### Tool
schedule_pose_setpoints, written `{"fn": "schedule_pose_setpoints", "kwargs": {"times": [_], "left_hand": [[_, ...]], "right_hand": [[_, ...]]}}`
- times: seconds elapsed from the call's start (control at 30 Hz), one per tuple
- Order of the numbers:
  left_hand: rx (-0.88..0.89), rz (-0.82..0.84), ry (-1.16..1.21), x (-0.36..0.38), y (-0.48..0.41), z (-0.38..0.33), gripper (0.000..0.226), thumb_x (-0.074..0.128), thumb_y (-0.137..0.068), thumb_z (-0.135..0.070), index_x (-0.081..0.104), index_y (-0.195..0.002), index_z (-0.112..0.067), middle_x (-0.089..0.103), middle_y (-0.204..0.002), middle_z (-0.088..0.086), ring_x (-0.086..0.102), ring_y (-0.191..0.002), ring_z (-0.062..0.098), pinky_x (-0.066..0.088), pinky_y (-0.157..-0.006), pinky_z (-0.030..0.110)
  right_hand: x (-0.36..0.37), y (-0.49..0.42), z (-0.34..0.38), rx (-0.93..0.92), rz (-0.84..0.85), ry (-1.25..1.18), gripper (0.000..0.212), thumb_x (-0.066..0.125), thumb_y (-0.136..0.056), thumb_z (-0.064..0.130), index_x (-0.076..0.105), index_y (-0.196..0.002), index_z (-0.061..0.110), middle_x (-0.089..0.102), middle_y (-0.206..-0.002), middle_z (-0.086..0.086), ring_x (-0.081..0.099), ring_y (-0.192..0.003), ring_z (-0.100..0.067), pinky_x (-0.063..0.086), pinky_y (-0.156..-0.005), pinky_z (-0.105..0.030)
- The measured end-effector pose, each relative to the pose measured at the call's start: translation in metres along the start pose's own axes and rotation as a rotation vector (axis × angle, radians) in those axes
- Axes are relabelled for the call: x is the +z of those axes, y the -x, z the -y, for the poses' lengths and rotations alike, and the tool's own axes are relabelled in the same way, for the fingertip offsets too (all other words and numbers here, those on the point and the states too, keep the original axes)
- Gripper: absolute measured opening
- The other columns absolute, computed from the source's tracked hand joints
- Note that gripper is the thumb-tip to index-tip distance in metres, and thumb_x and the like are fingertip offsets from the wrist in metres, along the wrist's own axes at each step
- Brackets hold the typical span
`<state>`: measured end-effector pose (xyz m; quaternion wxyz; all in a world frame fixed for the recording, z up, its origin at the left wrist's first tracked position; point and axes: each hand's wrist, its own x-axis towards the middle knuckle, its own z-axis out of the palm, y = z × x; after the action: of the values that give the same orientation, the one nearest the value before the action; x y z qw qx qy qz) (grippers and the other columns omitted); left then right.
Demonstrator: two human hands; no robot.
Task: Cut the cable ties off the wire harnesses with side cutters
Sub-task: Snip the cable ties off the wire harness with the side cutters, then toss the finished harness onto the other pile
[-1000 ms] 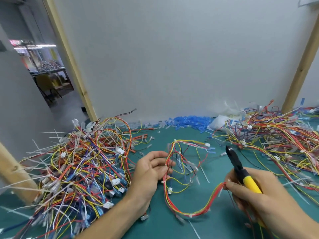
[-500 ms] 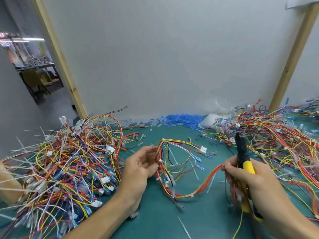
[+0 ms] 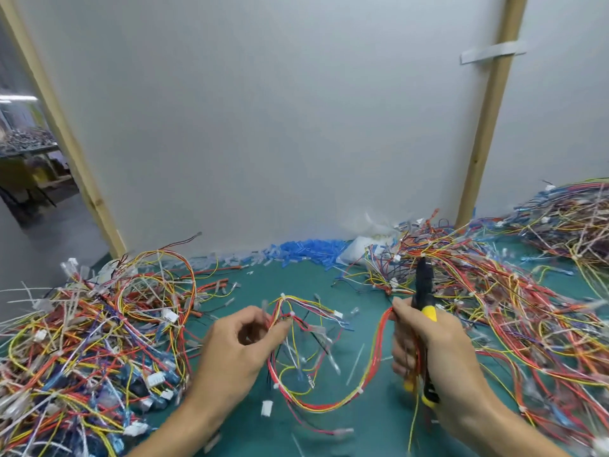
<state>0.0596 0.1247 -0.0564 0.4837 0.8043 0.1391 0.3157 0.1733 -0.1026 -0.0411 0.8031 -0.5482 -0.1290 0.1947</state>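
Left hand (image 3: 240,344) pinches harness (image 3: 329,402) at upper loop; right hand (image 3: 438,351) grips cutters (image 3: 423,285) plus red strand (tip upward, off work). Harness sags between hands over table (image 3: 296,278). Likely risk: blades nick wire beside tie (image 3: 360,389), strands being tightly bunched.

We face a plain pale grey wall panel (image 3: 280,127) framed by two bare wooden posts, the left post (image 3: 62,127) and the right post (image 3: 491,127), which has a strip of pale tape (image 3: 491,56) across it. Below lies a teal tabletop (image 3: 296,278). Past the left post we see grey floor (image 3: 49,225), a dim workbench (image 3: 29,150) and a bright strip light (image 3: 16,98).
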Motion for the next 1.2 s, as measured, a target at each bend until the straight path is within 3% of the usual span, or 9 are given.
{"fn": "schedule_pose_setpoints", "kwargs": {"times": [0.2, 0.3, 0.5, 0.67, 0.73, 0.8, 0.87, 1.0, 1.2], "left_hand": [[0.178, -0.029, -0.424, 0.003, -0.020, -0.032, 0.049, 0.078, -0.090, -0.036, 0.051, -0.054, -0.015, 0.042, -0.048, -0.009, 0.038, -0.051, 0.010, 0.030, -0.052, 0.019], [0.134, -0.087, -0.449, 0.004, -0.044, -0.045, 0.051, 0.074, -0.094, -0.025, 0.050, -0.052, -0.008, 0.035, -0.047, 0.001, 0.030, -0.049, 0.011, 0.028, -0.051, 0.023], [-0.119, -0.109, 0.311, 0.035, -0.095, -0.088, 0.039, 0.067, -0.101, -0.027, 0.073, -0.071, -0.002, 0.055, -0.051, -0.002, 0.042, -0.040, 0.010, 0.031, -0.040, 0.019], [-0.274, -0.192, 0.693, 0.088, -0.148, -0.119, 0.033, 0.064, -0.104, -0.029, 0.069, -0.086, -0.001, 0.058, -0.059, 0.003, 0.044, -0.035, 0.009, 0.038, -0.036, 0.018], [-0.327, 0.050, 0.490, 0.112, -0.155, -0.120, 0.034, 0.065, -0.103, -0.033, 0.064, -0.087, -0.003, 0.058, -0.068, 0.009, 0.052, -0.038, 0.010, 0.047, -0.039, 0.021], [-0.319, 0.461, -0.051, 0.129, -0.153, -0.114, 0.038, 0.065, -0.103, -0.035, 0.059, -0.087, -0.001, 0.063, -0.076, 0.018, 0.063, -0.049, 0.019, 0.057, -0.047, 0.030], [-0.209, 0.687, -0.476, 0.140, -0.143, -0.108, 0.039, 0.067, -0.101, -0.035, 0.057, -0.085, -0.001, 0.068, -0.077, 0.020, 0.068, -0.058, 0.028, 0.060, -0.055, 0.034], [0.110, 0.674, -0.682, 0.158, -0.105, -0.106, 0.038, 0.066, -0.097, -0.043, 0.069, -0.105, -0.006, 0.071, -0.100, 0.016, 0.067, -0.096, 0.031, 0.055, -0.079, 0.035], [0.105, 0.733, -0.661, 0.152, -0.062, -0.104, 0.051, 0.061, -0.098, -0.051, 0.057, -0.129, -0.010, 0.043, -0.142, 0.017, 0.053, -0.125, 0.035, 0.043, -0.103, 0.039]], "right_hand": [[-0.008, 0.001, 0.012, -0.227, 0.012, 0.173, 0.029, 0.069, -0.097, 0.011, 0.066, -0.069, 0.020, 0.034, -0.051, -0.001, 0.027, -0.042, -0.016, 0.027, -0.042, -0.024], [-0.008, 0.005, 0.033, -0.284, 0.036, 0.235, 0.024, 0.073, -0.095, 0.014, 0.066, -0.072, 0.015, 0.036, -0.052, -0.002, 0.029, -0.044, -0.017, 0.026, -0.042, -0.028], [-0.009, 0.022, 0.097, -0.448, 0.097, 0.521, 0.033, 0.071, -0.086, 0.038, 0.060, -0.079, 0.008, 0.040, -0.057, 0.000, 0.033, -0.052, -0.019, 0.027, -0.048, -0.031], [-0.018, 0.043, 0.139, -0.640, -0.010, 0.679, 0.029, 0.069, -0.087, 0.039, 0.063, -0.079, 0.012, 0.046, -0.055, -0.006, 0.041, -0.051, -0.021, 0.033, -0.047, -0.044], [-0.032, 0.051, 0.147, -0.681, -0.080, 0.819, 0.028, 0.067, -0.086, 0.043, 0.065, -0.082, 0.015, 0.053, -0.057, -0.010, 0.047, -0.048, -0.023, 0.038, -0.046, -0.046], [-0.056, 0.058, 0.148, -0.638, -0.161, 1.120, 0.033, 0.058, -0.082, 0.057, 0.065, -0.086, 0.025, 0.061, -0.057, -0.001, 0.056, -0.045, -0.019, 0.046, -0.044, -0.042], [-0.085, 0.062, 0.145, -0.463, -0.202, 1.510, 0.041, 0.043, -0.076, 0.071, 0.062, -0.090, 0.038, 0.064, -0.057, 0.010, 0.060, -0.046, -0.013, 0.053, -0.048, -0.039], [-0.131, 0.058, 0.116, -0.212, -0.265, 1.939, 0.033, 0.036, -0.074, 0.068, 0.055, -0.091, 0.046, 0.058, -0.060, 0.011, 0.056, -0.053, -0.003, 0.050, -0.053, -0.031], [-0.100, 0.057, 0.112, -0.227, -0.350, 1.969, 0.021, 0.031, -0.092, 0.055, 0.036, -0.086, 0.036, 0.053, -0.070, 0.010, 0.051, -0.059, -0.009, 0.040, -0.053, -0.029]]}}
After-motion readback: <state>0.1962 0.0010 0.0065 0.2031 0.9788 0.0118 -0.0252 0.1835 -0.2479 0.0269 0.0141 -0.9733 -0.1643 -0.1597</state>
